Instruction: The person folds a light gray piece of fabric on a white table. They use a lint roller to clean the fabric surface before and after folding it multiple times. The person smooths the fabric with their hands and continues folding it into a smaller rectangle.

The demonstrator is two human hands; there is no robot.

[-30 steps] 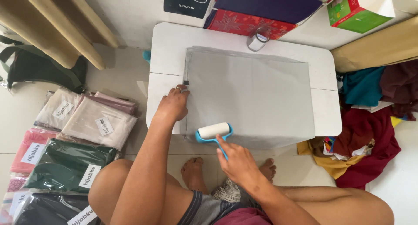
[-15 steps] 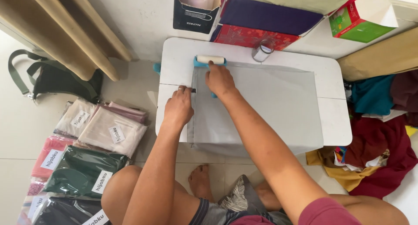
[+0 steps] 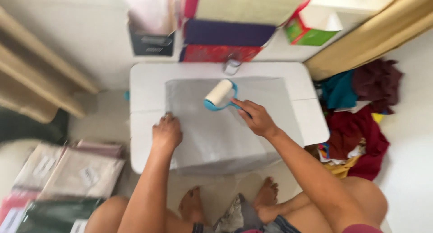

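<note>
The person sits on the floor in front of a low white surface [image 3: 144, 79]. A grey cloth [image 3: 234, 138] lies spread over most of the surface, and its near edge hangs down over the near side.

The right hand [image 3: 255, 118] is closed around the blue handle of a lint roller [image 3: 219, 95]. The white roll of the lint roller rests on the far part of the grey cloth, near the middle, and it is tilted a little to the right. The left hand [image 3: 167, 133] lies flat and released on the left part of the grey cloth, with the fingers bent slightly; it presses the cloth and grips nothing.

At the far edge of the surface, just beyond the cloth, stands a small shiny object [image 3: 231, 66]; it is too blurred to tell what it is. Behind the surface, against the wall, there are a dark box [image 3: 151, 43], a purple package [image 3: 228, 32] and a red package [image 3: 216, 53] under it. A green box [image 3: 306, 34] lies further to the right.

On the floor to the right of the surface is a pile of clothes [image 3: 361, 120] in dark red, teal and yellow colours. On the floor at the near left lie several folded fabrics in clear bags [image 3: 81, 174], each with a white label. The person's bare feet [image 3: 266, 192] are on the floor under the near edge of the cloth.
</note>
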